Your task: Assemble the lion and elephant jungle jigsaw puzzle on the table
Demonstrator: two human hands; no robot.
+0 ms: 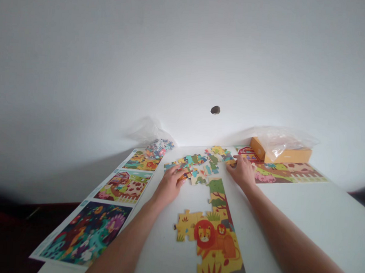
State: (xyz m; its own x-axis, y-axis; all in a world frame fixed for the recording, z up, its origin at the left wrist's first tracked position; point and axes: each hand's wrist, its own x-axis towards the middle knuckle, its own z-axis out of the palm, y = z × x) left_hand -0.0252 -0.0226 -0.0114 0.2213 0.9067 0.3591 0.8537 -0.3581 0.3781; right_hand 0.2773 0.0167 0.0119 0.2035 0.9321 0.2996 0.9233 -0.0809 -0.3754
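My left hand (168,186) is above the white table, its thumb and fingers closed on an orange-brown puzzle piece (186,174). At the right side of the loose pile, my right hand (242,171) has thumb and forefinger around another puzzle piece (231,162), which they partly hide. Several loose puzzle pieces (212,158) lie between and beyond the hands, some overlapping. Nearer to me is a joined puzzle section (217,236) with a red-maned lion, a cub, yellow grass and a tree up its right side. A short arm of joined pieces (187,225) juts out to its left.
A sheet with three printed pictures (123,186) runs along the left table edge. Behind it, a clear bag of small pieces (160,145) leans at the wall. On the right, an orange box (287,155) under clear plastic sits on a finished farm puzzle (290,174).
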